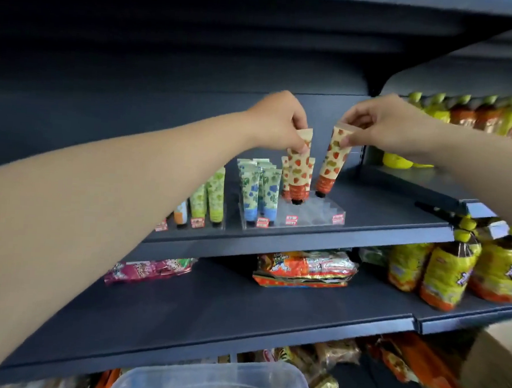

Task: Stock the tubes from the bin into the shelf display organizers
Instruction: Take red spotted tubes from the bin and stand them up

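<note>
Dark grey metal shelving fills the view, its upper shelf [366, 227] smooth and matte with a folded front lip. On it stands a clear stepped acrylic organizer [316, 212], with small red price tags along its front edge. The left hand [278, 121] pinches the flat crimped top of a cream soft plastic tube printed with red strawberries [299, 169], its black cap down at the organizer's rear steps, just in front of more tubes of the same print that it largely hides. The right hand [379, 123] pinches the crimped end of a second cream strawberry-printed tube [334, 159], tilted, its black cap just above or touching the organizer; which one cannot be told. Each grip is narrow, thumb and fingertips closed on the tube's end. Left of these stand blue-and-green patterned tubes [261, 191] in the same organizer, and farther left green leaf-printed tubes [211, 195] in another clear holder, partly covered by the left forearm. Crinkled foil snack packets [304, 268] lie on the lower shelf, glossy yellow bagged bottles [445, 271] to the right. At the bottom edge, a translucent plastic bin [213, 380] is cut off, its contents blurred.
</note>
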{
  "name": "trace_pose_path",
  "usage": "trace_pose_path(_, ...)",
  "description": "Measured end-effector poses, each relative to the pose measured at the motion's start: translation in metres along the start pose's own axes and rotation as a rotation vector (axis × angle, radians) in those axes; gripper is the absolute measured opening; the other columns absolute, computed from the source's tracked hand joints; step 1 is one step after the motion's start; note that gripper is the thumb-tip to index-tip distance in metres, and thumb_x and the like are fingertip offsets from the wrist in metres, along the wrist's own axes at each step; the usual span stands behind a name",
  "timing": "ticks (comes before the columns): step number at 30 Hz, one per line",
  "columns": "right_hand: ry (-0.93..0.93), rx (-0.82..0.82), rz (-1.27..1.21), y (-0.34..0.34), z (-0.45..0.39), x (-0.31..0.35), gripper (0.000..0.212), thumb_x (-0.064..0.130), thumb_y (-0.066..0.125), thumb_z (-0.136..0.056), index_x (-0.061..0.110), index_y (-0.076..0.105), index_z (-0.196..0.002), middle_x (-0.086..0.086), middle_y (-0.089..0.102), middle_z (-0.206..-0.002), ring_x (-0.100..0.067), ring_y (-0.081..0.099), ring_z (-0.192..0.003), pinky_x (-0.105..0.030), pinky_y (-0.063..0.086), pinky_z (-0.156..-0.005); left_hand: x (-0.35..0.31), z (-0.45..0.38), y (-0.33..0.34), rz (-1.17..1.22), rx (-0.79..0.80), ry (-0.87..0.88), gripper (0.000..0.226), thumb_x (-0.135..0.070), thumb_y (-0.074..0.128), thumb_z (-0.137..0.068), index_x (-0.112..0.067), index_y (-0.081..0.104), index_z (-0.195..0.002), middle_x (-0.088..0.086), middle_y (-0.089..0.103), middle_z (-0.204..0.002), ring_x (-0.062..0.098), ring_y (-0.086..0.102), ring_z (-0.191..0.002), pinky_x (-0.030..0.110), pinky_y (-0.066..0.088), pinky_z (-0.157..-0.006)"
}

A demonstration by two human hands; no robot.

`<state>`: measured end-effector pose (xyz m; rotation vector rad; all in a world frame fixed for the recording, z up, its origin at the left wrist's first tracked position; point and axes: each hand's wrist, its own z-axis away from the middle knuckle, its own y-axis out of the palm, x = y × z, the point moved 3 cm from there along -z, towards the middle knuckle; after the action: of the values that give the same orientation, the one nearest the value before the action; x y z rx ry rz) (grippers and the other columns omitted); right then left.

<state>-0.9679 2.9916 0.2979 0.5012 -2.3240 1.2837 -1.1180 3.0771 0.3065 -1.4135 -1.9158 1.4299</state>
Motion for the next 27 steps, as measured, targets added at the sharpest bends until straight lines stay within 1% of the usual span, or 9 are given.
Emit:
trace_pose_path(3,0.017,-0.042,-0.009,-0.002,-0.014,-0.017,0.015,0.000,0.070,-0.078,0.013,0.066,-0.085,0.006,0.064,-0.075,0.003,0.057,-0.062,0.000,0.043,-0.057,0.000,-0.026,0.004,-0.024,-0.020,-0.060,0.019,-0.019,0.075,-0.077,-0.009,0.072,-0.093,-0.003,0.062,-0.084,0.011,0.054,-0.078,0.018,0.036,-0.055)
trace_pose_path(6,0.049,-0.064,-0.027,0.003,-0.027,-0.037,0.013,0.001,0.069,-0.080,0.010,0.065,-0.089,0.007,0.062,-0.075,0.002,0.054,-0.064,0.000,0.041,-0.056,0.007,-0.051,0.015,-0.077,-0.002,-0.119,0.015,-0.018,0.074,-0.078,-0.010,0.072,-0.091,-0.004,0.060,-0.082,0.011,0.051,-0.074,0.019,0.033,-0.051)
trace_pose_path(10,0.090,-0.027,-0.084,0.018,-0.046,-0.068,0.013,0.002,0.069,-0.081,0.010,0.066,-0.091,0.002,0.066,-0.080,-0.006,0.058,-0.072,-0.014,0.046,-0.070,0.026,-0.075,0.035,-0.080,-0.024,-0.199,0.008,-0.011,0.071,-0.078,-0.005,0.066,-0.078,0.001,0.057,-0.079,0.017,0.051,-0.071,0.022,0.034,-0.048)
trace_pose_path(14,0.114,-0.007,-0.125,0.034,-0.068,-0.094,0.015,0.003,0.069,-0.081,0.008,0.068,-0.096,0.001,0.068,-0.085,-0.011,0.061,-0.081,-0.026,0.048,-0.081,0.043,-0.090,0.054,-0.065,0.005,-0.234,0.015,-0.014,0.073,-0.078,-0.003,0.069,-0.088,0.002,0.061,-0.088,0.017,0.055,-0.077,0.023,0.038,-0.054)
trace_pose_path(17,0.097,0.000,-0.155,0.046,-0.081,-0.105,0.014,0.003,0.068,-0.082,0.008,0.068,-0.096,0.002,0.067,-0.086,-0.008,0.060,-0.080,-0.018,0.048,-0.075,0.051,-0.100,0.065,-0.094,0.043,-0.258,0.020,-0.017,0.075,-0.077,-0.006,0.069,-0.093,0.001,0.061,-0.090,0.018,0.054,-0.080,0.027,0.038,-0.063)
trace_pose_path(21,0.074,0.064,-0.172,0.058,-0.094,-0.112,0.014,0.003,0.066,-0.084,0.009,0.067,-0.096,0.003,0.066,-0.086,-0.001,0.058,-0.075,-0.004,0.045,-0.064,0.062,-0.109,0.075,-0.139,0.098,-0.268,0.022,-0.018,0.075,-0.076,-0.004,0.071,-0.094,0.003,0.065,-0.088,0.018,0.056,-0.078,0.025,0.038,-0.058)
trace_pose_path(23,0.067,0.123,-0.159,0.065,-0.099,-0.115,0.013,0.003,0.066,-0.084,0.011,0.068,-0.094,0.003,0.067,-0.086,-0.001,0.058,-0.074,-0.006,0.044,-0.065,0.066,-0.113,0.079,-0.157,0.110,-0.269,0.024,-0.019,0.075,-0.076,-0.004,0.072,-0.095,0.004,0.068,-0.094,0.019,0.060,-0.082,0.026,0.044,-0.060)
trace_pose_path(25,0.069,0.167,-0.158,0.070,-0.102,-0.119,0.012,0.003,0.065,-0.084,0.010,0.068,-0.094,0.002,0.067,-0.087,-0.002,0.059,-0.074,-0.008,0.045,-0.067,0.070,-0.117,0.082,-0.162,0.116,-0.281,0.026,-0.020,0.075,-0.077,-0.004,0.071,-0.097,0.005,0.069,-0.101,0.021,0.063,-0.091,0.030,0.050,-0.071)
trace_pose_path(27,0.070,0.196,-0.158,0.073,-0.104,-0.121,0.012,0.003,0.064,-0.086,0.009,0.068,-0.095,0.003,0.067,-0.086,-0.001,0.059,-0.073,-0.004,0.045,-0.062,0.073,-0.120,0.084,-0.165,0.129,-0.288,0.028,-0.021,0.075,-0.077,-0.004,0.071,-0.098,0.006,0.069,-0.103,0.022,0.064,-0.095,0.031,0.050,-0.075)
